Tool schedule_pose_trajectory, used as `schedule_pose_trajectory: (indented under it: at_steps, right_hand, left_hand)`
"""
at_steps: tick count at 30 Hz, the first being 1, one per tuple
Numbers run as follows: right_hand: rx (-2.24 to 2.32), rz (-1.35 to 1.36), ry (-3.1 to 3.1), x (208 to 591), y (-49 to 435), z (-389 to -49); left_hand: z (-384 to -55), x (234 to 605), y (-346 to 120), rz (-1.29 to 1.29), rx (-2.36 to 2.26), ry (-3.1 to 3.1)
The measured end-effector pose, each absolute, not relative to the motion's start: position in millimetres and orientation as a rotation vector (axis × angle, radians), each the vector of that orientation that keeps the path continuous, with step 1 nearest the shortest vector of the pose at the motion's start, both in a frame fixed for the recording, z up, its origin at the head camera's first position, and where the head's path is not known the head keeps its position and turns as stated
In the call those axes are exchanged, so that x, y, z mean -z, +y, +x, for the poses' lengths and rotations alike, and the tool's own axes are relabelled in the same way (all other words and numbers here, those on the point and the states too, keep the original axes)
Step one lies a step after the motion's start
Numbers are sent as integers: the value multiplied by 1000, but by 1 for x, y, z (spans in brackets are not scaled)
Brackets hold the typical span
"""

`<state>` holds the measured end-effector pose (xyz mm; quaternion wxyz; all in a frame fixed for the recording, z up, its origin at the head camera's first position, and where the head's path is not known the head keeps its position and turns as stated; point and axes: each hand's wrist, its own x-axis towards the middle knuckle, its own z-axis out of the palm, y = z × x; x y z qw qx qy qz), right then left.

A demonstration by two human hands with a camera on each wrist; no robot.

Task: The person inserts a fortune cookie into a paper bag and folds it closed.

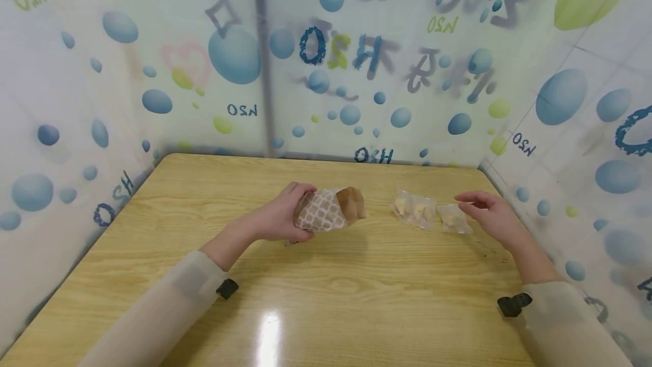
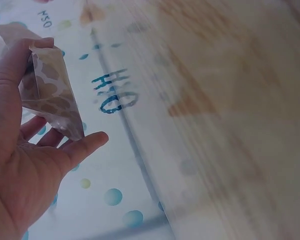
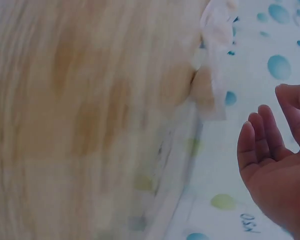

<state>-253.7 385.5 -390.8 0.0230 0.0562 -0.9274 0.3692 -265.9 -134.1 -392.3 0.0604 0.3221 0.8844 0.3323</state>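
My left hand (image 1: 280, 214) grips a paper bag (image 1: 320, 210) with a brown-and-white lattice pattern, thumb on the near side and fingers on the far side. The bag lies on its side, its plain brown mouth turned right. In the left wrist view the same patterned bag (image 2: 52, 82) sits between thumb and fingers. To the right lie small clear packets (image 1: 415, 209) with pale yellow pieces inside. My right hand (image 1: 489, 217) hovers beside the rightmost packet (image 1: 454, 220), fingers loosely bent. The right wrist view shows this hand (image 3: 280, 160) holding nothing, apart from a packet (image 3: 205, 92).
A light wood-grain table (image 1: 326, 293) fills the space under both hands. Walls covered in blue and green dots (image 1: 350, 115) enclose it at the back and on both sides. Dark wrist cameras (image 1: 227, 288) sit at the sleeve cuffs.
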Motion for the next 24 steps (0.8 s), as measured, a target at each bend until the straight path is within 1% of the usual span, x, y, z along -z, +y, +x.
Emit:
schedule_pose_trajectory:
  at_steps: [10, 16, 24]
  right_hand:
    - [-1185, 125, -3054, 402, 403, -261]
    - [-1213, 89, -3182, 402, 401, -261]
    - [-1168, 130, -3178, 404, 394, -262]
  left_hand:
    - [-265, 392, -135, 959, -990, 2688]
    - [-265, 391, -134, 946, -981, 2689]
    - [-264, 392, -133, 944, -980, 2688]
